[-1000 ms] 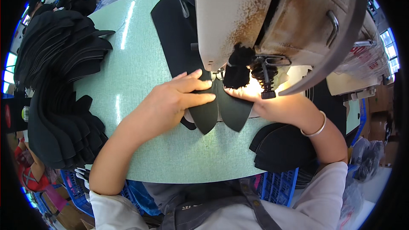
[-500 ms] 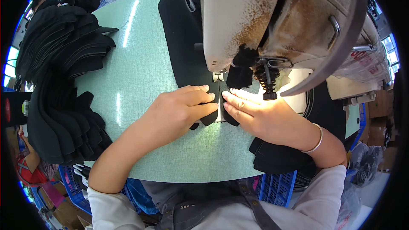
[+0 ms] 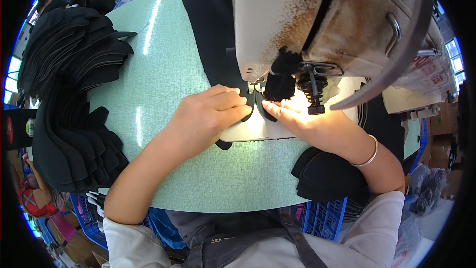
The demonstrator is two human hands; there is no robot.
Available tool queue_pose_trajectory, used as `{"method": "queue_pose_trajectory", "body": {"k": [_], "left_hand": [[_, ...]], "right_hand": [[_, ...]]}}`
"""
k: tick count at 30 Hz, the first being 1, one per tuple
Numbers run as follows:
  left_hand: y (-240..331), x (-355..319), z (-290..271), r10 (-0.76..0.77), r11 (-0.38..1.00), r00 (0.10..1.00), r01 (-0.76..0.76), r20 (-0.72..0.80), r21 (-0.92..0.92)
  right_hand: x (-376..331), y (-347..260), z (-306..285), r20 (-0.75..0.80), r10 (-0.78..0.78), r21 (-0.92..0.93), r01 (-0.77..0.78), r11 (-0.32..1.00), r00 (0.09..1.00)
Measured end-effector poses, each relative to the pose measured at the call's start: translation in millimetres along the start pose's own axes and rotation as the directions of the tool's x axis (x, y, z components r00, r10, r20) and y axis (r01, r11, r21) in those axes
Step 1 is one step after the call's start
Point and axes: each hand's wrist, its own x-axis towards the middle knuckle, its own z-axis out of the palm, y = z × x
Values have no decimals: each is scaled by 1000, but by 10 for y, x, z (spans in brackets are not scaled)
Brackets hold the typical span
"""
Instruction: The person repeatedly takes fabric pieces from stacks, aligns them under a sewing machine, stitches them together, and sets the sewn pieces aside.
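Under the presser foot (image 3: 255, 88) of a sewing machine (image 3: 282, 15) lie black fabric pieces (image 3: 210, 44), running away from me on the foot's left side. Two curved near ends flank a narrow gap at the needle. My left hand (image 3: 210, 115) is closed on the left end, thumb and fingertips together at its edge. At the right end, my right hand (image 3: 302, 119) has its thumb and fingers closed on the fabric; the machine's tension spring and bright lamp light partly hide these fingers. A bangle circles my right wrist.
Stacked black cut pieces (image 3: 74, 134) stand at the table's left. More black pieces (image 3: 329, 173) lie by my right forearm. A curved grey bar (image 3: 396, 74) arches over the right side. Blue baskets (image 3: 322, 218) sit below the green tabletop (image 3: 198, 183).
The black fabric has slid away from me under the foot, so its near ends are shorter and more of the pale machine plate shows. Both hands have followed it slightly forward.
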Motion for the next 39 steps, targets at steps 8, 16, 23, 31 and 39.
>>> {"method": "queue_pose_trajectory", "body": {"k": [8, 16, 23, 31, 39], "left_hand": [[-78, 22, 23, -71, 996, 997, 72, 7, -51], [-139, 11, 23, -137, 981, 989, 144, 58, -131], [-119, 5, 54, -148, 978, 989, 149, 17, -143], [-45, 64, 40, -188, 974, 982, 189, 20, -124], [-41, 69, 40, -213, 966, 977, 213, 14, -147]], "right_hand": [[-15, 108, 252, -139, 102, 55, -95, 994, 985], [-12, 134, 233, -157, 80, 47, -73, 996, 984], [-20, 144, 219, -161, 78, 44, -72, 996, 984], [-51, 136, 244, -176, 78, 33, -74, 997, 981], [34, 155, 138, -41, 47, -120, -52, 991, 998]]}}
